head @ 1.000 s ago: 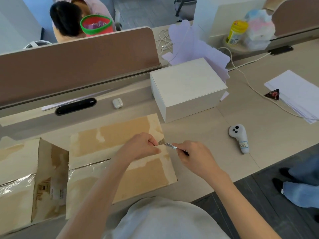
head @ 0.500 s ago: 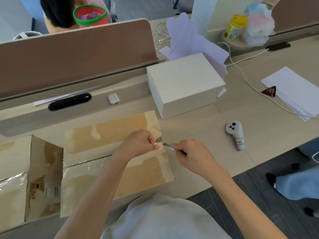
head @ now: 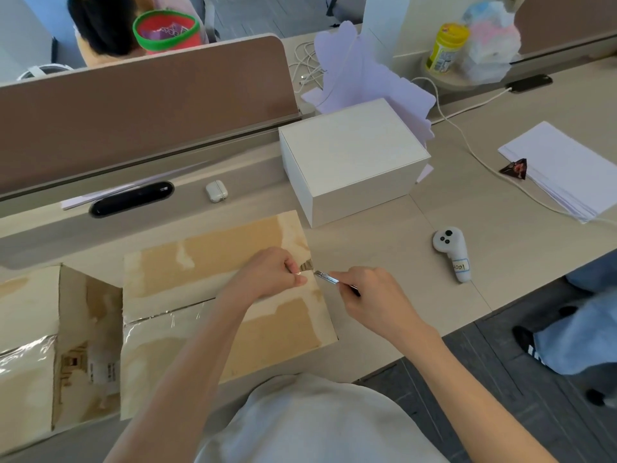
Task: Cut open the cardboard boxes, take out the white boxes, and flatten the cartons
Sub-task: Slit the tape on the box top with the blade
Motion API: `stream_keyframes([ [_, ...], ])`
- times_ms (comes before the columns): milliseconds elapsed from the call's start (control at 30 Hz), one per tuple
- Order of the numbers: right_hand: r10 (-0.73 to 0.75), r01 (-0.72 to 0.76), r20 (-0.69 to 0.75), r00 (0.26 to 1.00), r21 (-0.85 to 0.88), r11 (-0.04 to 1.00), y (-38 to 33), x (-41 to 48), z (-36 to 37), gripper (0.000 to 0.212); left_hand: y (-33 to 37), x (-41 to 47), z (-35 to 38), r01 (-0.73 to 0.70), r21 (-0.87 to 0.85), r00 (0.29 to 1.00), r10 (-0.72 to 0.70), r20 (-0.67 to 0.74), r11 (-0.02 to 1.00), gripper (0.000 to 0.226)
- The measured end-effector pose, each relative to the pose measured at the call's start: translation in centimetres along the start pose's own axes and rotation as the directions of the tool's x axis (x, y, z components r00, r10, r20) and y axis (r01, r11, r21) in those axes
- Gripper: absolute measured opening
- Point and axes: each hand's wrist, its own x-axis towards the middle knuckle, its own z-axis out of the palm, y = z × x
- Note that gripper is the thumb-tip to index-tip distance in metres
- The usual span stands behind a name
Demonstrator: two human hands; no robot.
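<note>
Cardboard box (head: 213,295), seen from the head camera, lies flat on the desk (head: 384,235) right in front of the person. It is closed, and clear tape (head: 167,317) runs along its centre seam. Glossy patches of old tape cover much of the top.

The left hand (head: 267,274) rests on the box near its right edge. Its fingers are curled, and thumb and forefinger pinch a short grey strip (head: 306,265) at the knife's tip. Whether that strip is the blade or a tab of tape I cannot tell. The right hand (head: 377,295) is wrapped around the handle of a slim metal utility knife (head: 329,279), which points left towards the box edge.

The box looks light and fairly stiff, though its top panels would probably bow under pressure. The taped areas are likely slick, so the bare cardboard away from the seam is the better place to hold it down.

A white box (head: 350,162) already stands just beyond it. An opened carton (head: 43,345) lies to the left, touching or nearly touching the closed one.
</note>
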Motion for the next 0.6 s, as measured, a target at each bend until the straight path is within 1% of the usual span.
stream_keyframes([
  [167,0.006,-0.006,-0.003,1.0,-0.04,0.999,-0.76,0.35,-0.23,0.032,0.06,-0.03,0.01,0.004,0.01,1.0,-0.004,-0.001,1.0,0.016],
  [333,-0.011,0.012,0.007,1.0,-0.039,0.999,-1.09,0.63,-0.32,0.028,0.17,-0.08,0.02,-0.008,0.028,1.0,0.008,-0.005,1.0,0.017],
  [600,0.019,-0.014,0.079,0.997,-0.067,0.998,-0.89,-0.04,-0.58,0.021,0.02,0.34,0.09,0.014,0.041,1.0,-0.014,0.008,0.999,0.017],
])
